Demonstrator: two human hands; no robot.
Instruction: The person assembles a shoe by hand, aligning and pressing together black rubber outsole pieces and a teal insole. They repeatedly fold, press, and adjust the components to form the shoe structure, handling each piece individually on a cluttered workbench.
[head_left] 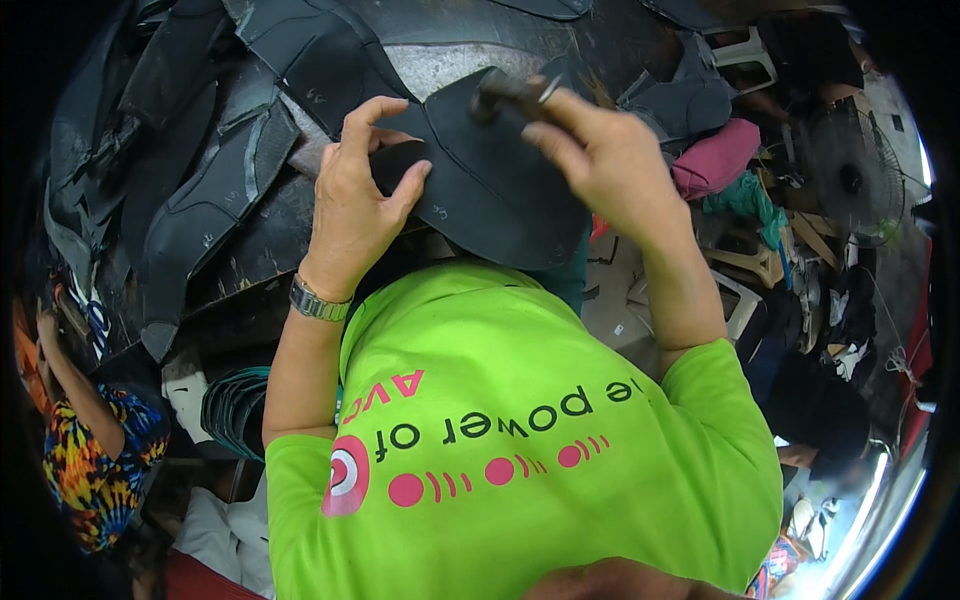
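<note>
My right hand (615,160) is wrapped round a short hammer (490,98), blurred by motion, its head over a black stitched leather upper (505,190). The upper lies flat at the near side of the work table, with a seam running across it. My left hand (355,195) grips the upper's left edge with curved fingers. Its thumb rests on the top surface, and part of the leather shows between thumb and forefinger. More black stitched uppers (215,195) lie beside my left hand, and one large piece (315,60) is just beyond it.
A pale worn slab (455,65) shows behind the upper. Further right are a pink bundle (717,158), a green cloth (748,207), a fan (855,175) and plastic stools (745,60). A person in a colourful shirt (100,450) is at far left, near coiled dark green cord (235,410).
</note>
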